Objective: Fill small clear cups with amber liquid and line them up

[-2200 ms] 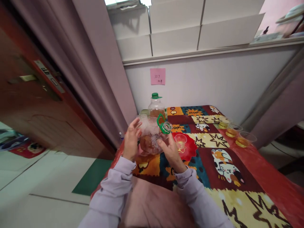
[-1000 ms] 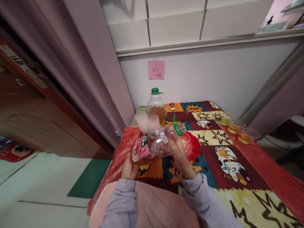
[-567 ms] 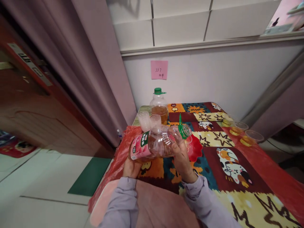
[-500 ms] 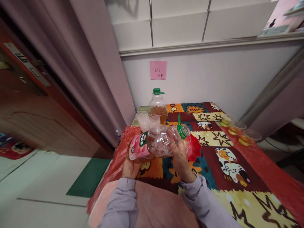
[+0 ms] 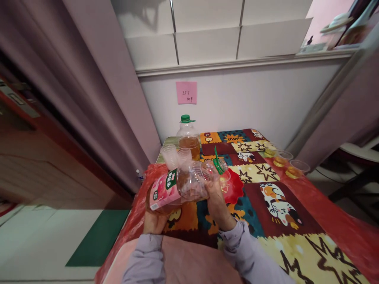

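"What do you have on your end?"

"From my seat, the juice bottle (image 5: pixel 191 185) lies tilted in both hands above the desk (image 5: pixel 334 219), its pink label facing me. The left hand (image 5: pixel 155 221) supports the base from below (its fingers are mostly hidden, so I cannot tell how they are set)."

"And the right one?"

"The right hand (image 5: pixel 216 197) has its fingers curled round the bottle just below the neck, thumb on the near side. The green handle (image 5: pixel 218 166) stands up from the neck, and the open mouth points to my right."

"Anything at the mouth?"

"A clear cup (image 5: pixel 226 176) in the red scalloped dish (image 5: pixel 236 189). From my angle the mouth overlaps it (whether they touch, I can't tell)."

"What's behind the hands?"

"Two stacks of clear cups, the left stack (image 5: pixel 169 157) and the right stack (image 5: pixel 184 156), side by side. Just past them a second bottle (image 5: pixel 189 145) stands upright, green cap on, amber liquid inside. The pink note (image 5: pixel 186 93) is on the wall above (I read 357)."

"And over to the right?"

"Three filled cups (image 5: pixel 281 159) in a row near the desk's edge, yellow liquid in each, beside the patterned mats (image 5: pixel 266 173)."
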{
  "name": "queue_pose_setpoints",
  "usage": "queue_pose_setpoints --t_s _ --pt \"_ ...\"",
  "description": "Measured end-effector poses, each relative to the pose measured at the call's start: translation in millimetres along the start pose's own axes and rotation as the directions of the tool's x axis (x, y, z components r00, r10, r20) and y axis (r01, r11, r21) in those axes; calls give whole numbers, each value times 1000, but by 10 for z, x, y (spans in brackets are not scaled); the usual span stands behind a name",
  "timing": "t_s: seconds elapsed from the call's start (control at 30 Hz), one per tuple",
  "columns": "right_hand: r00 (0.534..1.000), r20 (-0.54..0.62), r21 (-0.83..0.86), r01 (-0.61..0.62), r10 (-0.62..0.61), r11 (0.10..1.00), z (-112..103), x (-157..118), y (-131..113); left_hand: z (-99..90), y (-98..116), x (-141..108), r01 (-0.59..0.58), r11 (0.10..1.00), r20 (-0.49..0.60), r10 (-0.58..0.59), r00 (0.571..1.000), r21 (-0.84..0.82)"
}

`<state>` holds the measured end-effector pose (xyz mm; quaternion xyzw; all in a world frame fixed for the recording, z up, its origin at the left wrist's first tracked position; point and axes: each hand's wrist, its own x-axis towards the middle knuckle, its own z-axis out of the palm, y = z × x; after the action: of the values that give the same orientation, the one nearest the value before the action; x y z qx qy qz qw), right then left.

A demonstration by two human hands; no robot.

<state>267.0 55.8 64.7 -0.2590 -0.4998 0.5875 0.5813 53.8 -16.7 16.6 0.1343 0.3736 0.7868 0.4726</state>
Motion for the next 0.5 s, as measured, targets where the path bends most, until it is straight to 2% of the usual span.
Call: queue_pose_setpoints --t_s 0.17,0.4,0.5 --pt "997 -76 -137 7 -17 991 -59 31 97 68 -18 -42 -65 997 -67 67 996 29" --pt "996 -77 -150 -45 34 988 -81 54 174 59 -27 -21 -107 993 -63 111 992 58" --pt "999 -34 -159 7 -13 987 -79 64 186 52 -2 -4 -93 994 -67 97 993 60"
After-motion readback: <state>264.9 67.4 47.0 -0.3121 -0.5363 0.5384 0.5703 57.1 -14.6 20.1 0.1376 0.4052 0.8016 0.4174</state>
